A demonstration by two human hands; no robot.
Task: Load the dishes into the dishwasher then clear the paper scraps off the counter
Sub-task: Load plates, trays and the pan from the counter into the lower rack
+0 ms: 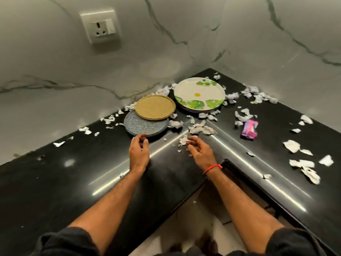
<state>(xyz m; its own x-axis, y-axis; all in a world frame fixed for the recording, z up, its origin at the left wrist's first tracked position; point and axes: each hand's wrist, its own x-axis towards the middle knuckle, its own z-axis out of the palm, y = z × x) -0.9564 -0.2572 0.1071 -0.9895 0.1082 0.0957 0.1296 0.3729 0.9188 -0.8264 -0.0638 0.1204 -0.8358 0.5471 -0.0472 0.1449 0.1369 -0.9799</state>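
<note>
A black L-shaped counter (pixel 55 182) meets marble walls in a corner. Near the corner lie a grey speckled plate (pixel 142 125), a tan plate (pixel 155 107) overlapping its far edge, and a stack of white plates with green leaves (pixel 199 94). White paper scraps (pixel 201 129) are strewn around the plates and along the right arm of the counter. My left hand (pixel 138 151) hovers at the near rim of the grey plate, fingers curled and apart, holding nothing. My right hand (pixel 199 151) is open beside small scraps (pixel 182 140), also holding nothing.
A purple and pink packet (pixel 249 129) lies on the right arm of the counter among scraps. A white wall socket (pixel 100 26) sits on the left wall. The counter's inner edge (pixel 186 196) drops to a pale floor (pixel 188 228) between my forearms.
</note>
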